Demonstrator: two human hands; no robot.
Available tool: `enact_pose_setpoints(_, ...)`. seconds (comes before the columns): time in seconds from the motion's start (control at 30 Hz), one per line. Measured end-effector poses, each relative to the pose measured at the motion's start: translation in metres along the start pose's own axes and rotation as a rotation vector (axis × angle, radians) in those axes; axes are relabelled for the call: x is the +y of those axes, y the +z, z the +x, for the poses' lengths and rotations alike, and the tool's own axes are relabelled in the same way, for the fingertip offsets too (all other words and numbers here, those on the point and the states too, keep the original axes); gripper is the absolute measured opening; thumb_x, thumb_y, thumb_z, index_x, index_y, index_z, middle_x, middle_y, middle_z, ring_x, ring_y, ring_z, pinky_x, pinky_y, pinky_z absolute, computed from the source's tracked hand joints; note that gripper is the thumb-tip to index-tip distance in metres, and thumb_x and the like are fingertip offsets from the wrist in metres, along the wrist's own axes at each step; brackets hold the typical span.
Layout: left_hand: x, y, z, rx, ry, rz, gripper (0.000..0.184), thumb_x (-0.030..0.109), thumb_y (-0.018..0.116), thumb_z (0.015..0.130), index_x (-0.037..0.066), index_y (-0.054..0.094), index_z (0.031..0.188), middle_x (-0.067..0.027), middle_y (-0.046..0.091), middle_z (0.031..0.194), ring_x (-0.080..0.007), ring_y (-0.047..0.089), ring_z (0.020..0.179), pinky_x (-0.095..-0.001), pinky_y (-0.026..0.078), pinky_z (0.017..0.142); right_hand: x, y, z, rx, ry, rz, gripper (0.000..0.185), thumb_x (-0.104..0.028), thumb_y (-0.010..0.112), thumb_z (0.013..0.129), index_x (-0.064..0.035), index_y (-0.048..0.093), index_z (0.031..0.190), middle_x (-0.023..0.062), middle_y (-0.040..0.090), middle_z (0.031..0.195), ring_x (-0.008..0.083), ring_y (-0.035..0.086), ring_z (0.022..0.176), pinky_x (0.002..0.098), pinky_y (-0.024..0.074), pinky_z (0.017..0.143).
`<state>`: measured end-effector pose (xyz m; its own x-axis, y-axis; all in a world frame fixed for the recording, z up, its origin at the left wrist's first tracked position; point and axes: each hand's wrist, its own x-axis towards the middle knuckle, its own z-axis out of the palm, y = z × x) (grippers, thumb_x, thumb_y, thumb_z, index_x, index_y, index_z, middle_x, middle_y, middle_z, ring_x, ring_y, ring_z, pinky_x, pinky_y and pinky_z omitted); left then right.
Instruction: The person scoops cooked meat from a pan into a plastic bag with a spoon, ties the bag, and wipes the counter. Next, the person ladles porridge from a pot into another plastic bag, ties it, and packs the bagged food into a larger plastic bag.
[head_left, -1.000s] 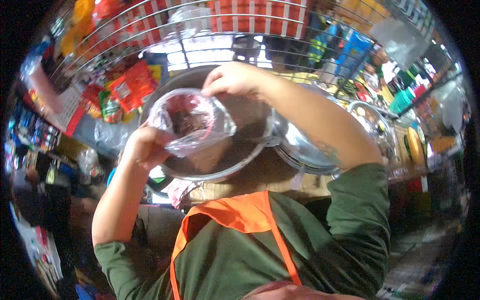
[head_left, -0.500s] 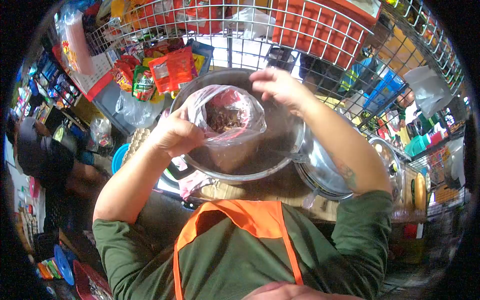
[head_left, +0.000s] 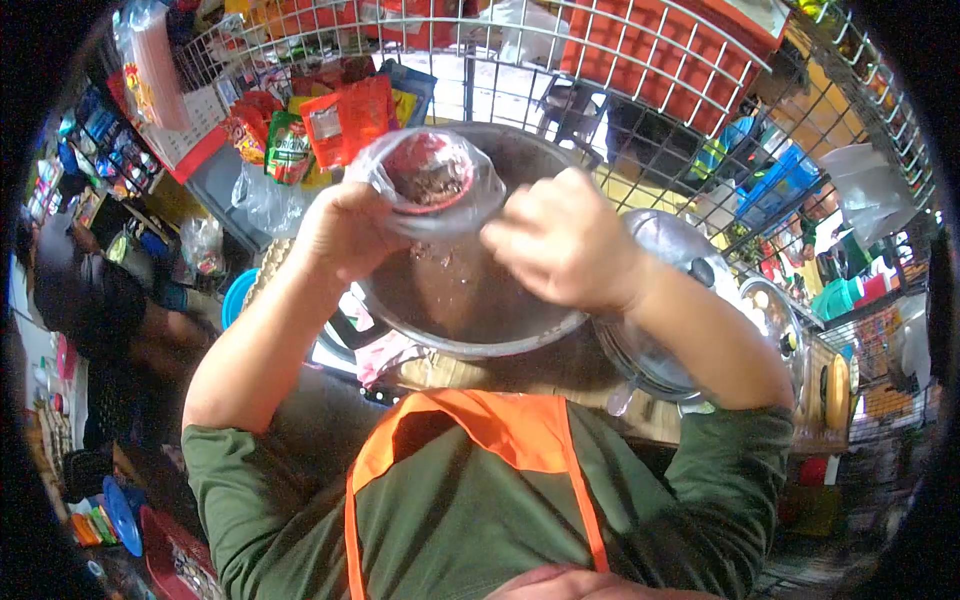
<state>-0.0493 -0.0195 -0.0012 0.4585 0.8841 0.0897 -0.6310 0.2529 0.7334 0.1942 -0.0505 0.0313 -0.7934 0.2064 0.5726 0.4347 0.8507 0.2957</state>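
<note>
A clear plastic bag [head_left: 487, 190] is around a red-rimmed bowl [head_left: 420, 207] with brown, chunky food [head_left: 430, 182] inside. My left hand [head_left: 350, 230] is closed on the left side of the bag and bowl, holding them tilted over a large metal pot [head_left: 500, 347]. At the right edge of the bag, my right hand [head_left: 565, 240] has its fingers curled in a pinch that appears to grip the plastic; the fingertips are partly hidden and slightly blurred. Dark brown liquid [head_left: 455, 290] shows in the pot below both hands.
Metal lids [head_left: 660, 250] lie right of the pot on the wooden table [head_left: 450, 373]. Behind stands a wire grille [head_left: 470, 60], with colourful packets [head_left: 345, 120] to the left. An egg tray [head_left: 272, 265] and a blue round container [head_left: 238, 295] sit at left. A person [head_left: 95, 285] is further left.
The bag and bowl have moved up and a little left with my left hand. My right hand, open and apart before, has come down to the bag's right edge and closed.
</note>
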Motion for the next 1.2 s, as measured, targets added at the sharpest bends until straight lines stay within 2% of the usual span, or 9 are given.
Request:
enact_pose_setpoints(0.07,0.008,-0.001,0.001,-0.043,0.007,-0.005,0.073,0.012,0.056,0.056,0.001,0.041,0.127,-0.0171,0.050,0.122,-0.0323,0.051,0.112,-0.0499,0.039,0.097,0.003,-0.011,-0.007,-0.387,0.372,0.115,0.018,-0.023,0.060,0.074,-0.0085,0.057,0.083,0.0115,0.059,0.082,0.0307,0.059,0.071,0.0421,0.0457,0.063)
enact_pose_setpoints(0.13,0.016,-0.009,0.001,-0.010,0.040,0.003,0.071,0.011,0.055,0.057,-0.001,0.042,0.126,-0.0188,0.050,0.122,-0.0341,0.050,0.112,-0.0529,0.037,0.097,0.007,-0.030,-0.008,-1.169,0.474,0.237,0.022,-0.023,0.065,0.070,-0.0067,0.061,0.085,0.0156,0.060,0.082,0.0333,0.059,0.076,0.0439,0.0464,0.067)
enact_pose_setpoints(0.27,0.030,-0.027,0.002,0.035,0.092,0.065,0.064,0.010,0.053,0.061,-0.001,0.045,0.123,-0.0187,0.051,0.121,-0.0333,0.051,0.111,-0.0522,0.040,0.095,0.021,-0.024,-0.021,-1.290,0.372,0.343,0.019,-0.019,0.064,0.069,-0.0061,0.063,0.083,0.0154,0.062,0.082,0.0329,0.061,0.080,0.0418,0.0473,0.069)
enact_pose_setpoints(0.37,0.036,-0.035,0.002,0.059,0.095,0.091,0.063,0.010,0.052,0.062,-0.002,0.045,0.123,-0.0189,0.051,0.121,-0.0331,0.053,0.109,-0.0515,0.041,0.094,0.028,-0.020,-0.018,-1.420,0.503,0.024,0.017,-0.010,0.061,0.067,-0.0069,0.065,0.083,0.0140,0.064,0.087,0.0305,0.061,0.083,0.0402,0.0465,0.071)
enact_pose_setpoints(0.53,0.039,-0.038,-0.004,0.062,0.050,0.113,0.063,0.011,0.051,0.062,-0.002,0.044,0.124,-0.0189,0.052,0.120,-0.0321,0.054,0.108,-0.0492,0.043,0.092,0.042,0.007,-0.030,-1.217,0.494,-0.238,0.015,-0.008,0.054,0.072,-0.0115,0.066,0.081,0.0110,0.063,0.085,0.0256,0.060,0.089,0.0390,0.0402,0.078)
enact_pose_setpoints(0.6,0.039,-0.040,-0.008,0.096,0.024,0.108,0.064,0.011,0.050,0.062,-0.002,0.044,0.124,-0.0189,0.052,0.120,-0.0320,0.054,0.108,-0.0487,0.043,0.092,0.040,0.022,-0.040,-0.831,0.293,-0.325,0.015,-0.013,0.053,0.075,-0.0112,0.068,0.075,0.0068,0.063,0.078,0.0226,0.061,0.081,0.0403,0.0377,0.076)
enact_pose_setpoints(0.87,0.036,-0.045,-0.007,0.040,0.020,0.133,0.066,0.009,0.050,0.061,-0.001,0.042,0.126,-0.0173,0.052,0.121,-0.0313,0.054,0.109,-0.0483,0.045,0.092,0.058,-0.020,-0.026,-0.863,0.517,-0.149,0.018,-0.011,0.061,0.067,-0.0159,0.067,0.084,0.0054,0.057,0.080,0.0239,0.057,0.086,0.0392,0.0402,0.075)
enact_pose_setpoints(1.03,0.030,-0.042,-0.003,0.046,-0.027,0.124,0.066,0.009,0.052,0.061,0.000,0.042,0.126,-0.0157,0.052,0.122,-0.0306,0.053,0.110,-0.0484,0.044,0.092,0.054,-0.019,-0.039,-0.572,0.332,-0.469,0.012,-0.014,0.054,0.071,-0.0152,0.066,0.071,0.0014,0.061,0.069,0.0190,0.057,0.078,0.0350,0.0375,0.075)
enact_pose_setpoints(1.2,0.030,-0.044,0.004,0.028,-0.064,0.167,0.065,0.010,0.052,0.062,0.000,0.043,0.126,-0.0165,0.051,0.122,-0.0303,0.053,0.110,-0.0472,0.043,0.094,0.045,0.009,-0.042,-0.545,0.328,-0.564,0.011,-0.015,0.055,0.070,-0.0153,0.065,0.068,0.0018,0.061,0.069,0.0180,0.056,0.079,0.0359,0.0365,0.077)
